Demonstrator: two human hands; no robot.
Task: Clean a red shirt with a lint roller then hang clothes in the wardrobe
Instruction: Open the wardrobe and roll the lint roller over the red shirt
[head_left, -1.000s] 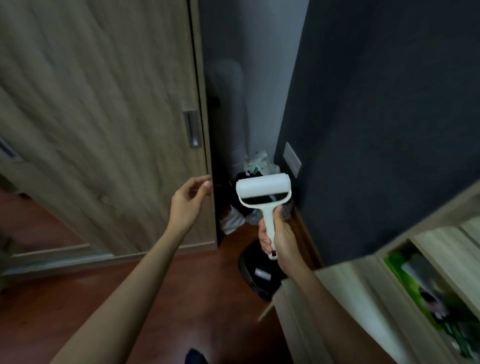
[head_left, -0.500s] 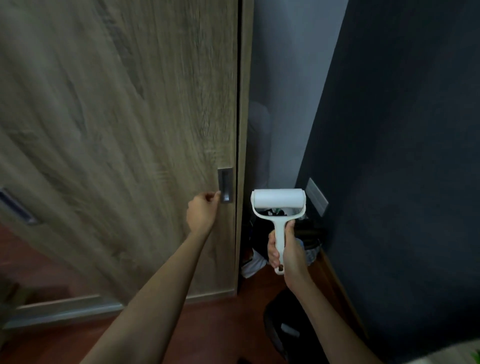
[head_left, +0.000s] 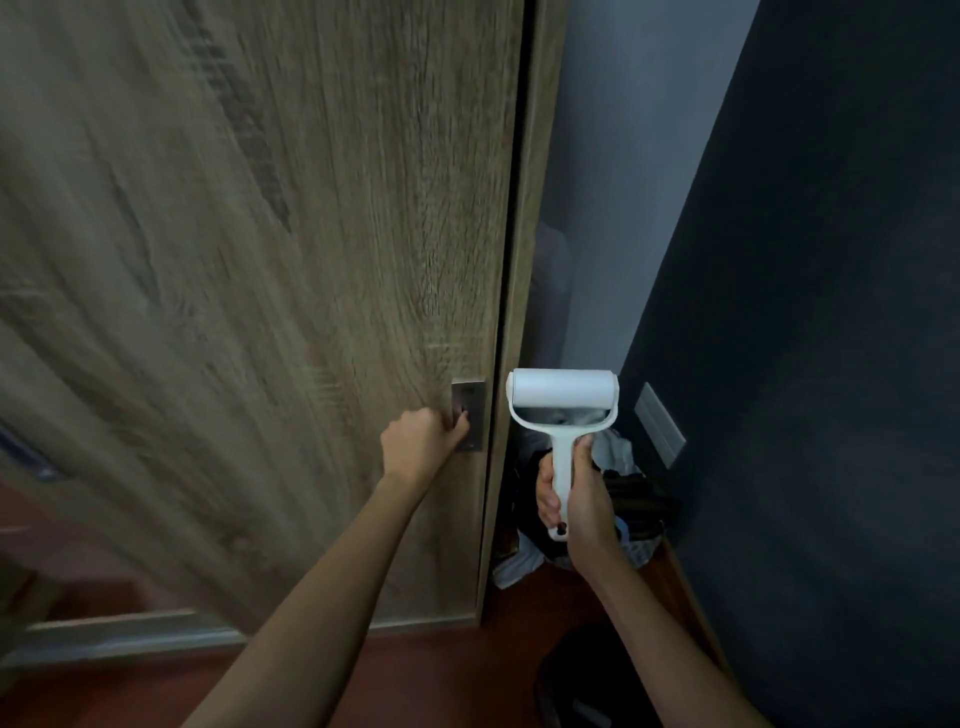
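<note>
Left grip (head_left: 423, 439) hooks door handle (head_left: 469, 415); right grip (head_left: 576, 499), three o'clock, holds lint roller (head_left: 563, 397).
No shirt visible; all steps seemingly remain.

The left forearm (head_left: 322, 587) is slanting up bare from the bottom edge toward the middle of the frame, with the wrist straight. The left hand (head_left: 423, 441) is curling into a loose fist, its fingertips hooking into the recessed door pull (head_left: 469, 415). The right forearm (head_left: 675, 639) is entering from the lower right. The right hand (head_left: 576, 499), just right of centre, is gripping the lint roller (head_left: 563, 400) by its handle, fingers wrapping round it, holding it upright.
</note>
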